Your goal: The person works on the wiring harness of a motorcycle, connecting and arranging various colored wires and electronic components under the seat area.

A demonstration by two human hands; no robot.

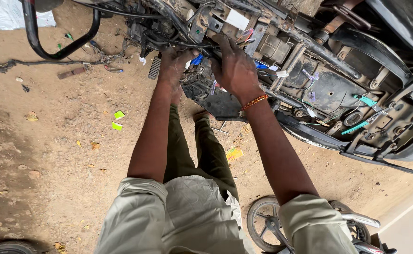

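Observation:
Both my hands reach into the stripped frame of a motorcycle (305,51) with its wiring laid bare. My left hand (173,63) is closed around a bundle of black wires (168,43) near a blue connector (197,59). My right hand (234,66), with an orange thread band at the wrist, presses on the same wire bundle and the black plastic panel (218,101) below it. What its fingertips grip is hidden among the cables.
Green-handled pliers (364,122) rest on the frame at right. A black curved tube (51,47) and loose wires lie on the dirt ground at upper left, with green scraps (117,120). Another bike's wheel (267,223) stands at the lower right.

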